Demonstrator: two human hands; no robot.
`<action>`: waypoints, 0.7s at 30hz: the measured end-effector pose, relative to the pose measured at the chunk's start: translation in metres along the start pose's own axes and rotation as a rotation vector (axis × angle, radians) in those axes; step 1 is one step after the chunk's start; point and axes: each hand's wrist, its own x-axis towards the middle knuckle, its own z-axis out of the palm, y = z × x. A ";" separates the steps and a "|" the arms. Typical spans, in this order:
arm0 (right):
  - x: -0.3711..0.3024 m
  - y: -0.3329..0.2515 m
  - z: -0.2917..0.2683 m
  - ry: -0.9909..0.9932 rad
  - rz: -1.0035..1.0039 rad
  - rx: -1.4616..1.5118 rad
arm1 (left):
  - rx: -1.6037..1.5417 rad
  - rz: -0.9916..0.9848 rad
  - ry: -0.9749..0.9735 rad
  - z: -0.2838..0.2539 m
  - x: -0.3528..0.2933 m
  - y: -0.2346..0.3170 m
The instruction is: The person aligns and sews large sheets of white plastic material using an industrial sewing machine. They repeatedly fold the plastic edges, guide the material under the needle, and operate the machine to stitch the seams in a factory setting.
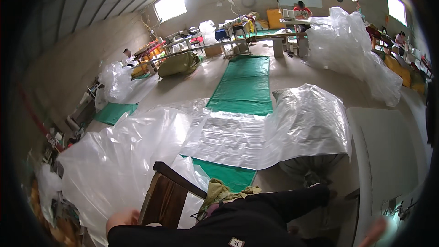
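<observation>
A wooden stool [163, 201] slants away just right of the left hand [123, 219], the nearer; the right hand [376, 232] is well apart. Whether fingers are spread or closed, one cannot tell.

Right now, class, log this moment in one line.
left hand: beside wooden chair | right hand: near white table | clear plastic sheet: across green strip

A wooden chair [163, 201] stood just beside the left grip [122, 217], barring a low pass rightward, and billowing clear sheeting [123, 151] filled the space beyond. Bare white worktop [388, 146] stretched ahead of the blurred right grip [375, 232], metal fittings [402, 208] obstructing its near end. Left of it rose a plastic-draped mound [311, 119]; the flat green strip [242, 84] farther off left an open lane.
</observation>
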 end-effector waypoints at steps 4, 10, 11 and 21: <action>0.000 0.009 0.015 -0.030 -0.041 0.087 | 0.038 -0.031 0.525 -0.087 0.040 -0.012; -0.001 0.028 0.006 0.039 -0.012 0.121 | 0.234 0.270 1.442 -0.174 -0.030 0.114; 0.001 0.024 0.015 0.039 -0.020 0.133 | 0.195 0.252 1.397 -0.172 -0.021 0.108; 0.012 0.025 -0.008 -0.059 -0.019 -0.049 | 0.126 0.267 0.356 0.005 0.043 0.090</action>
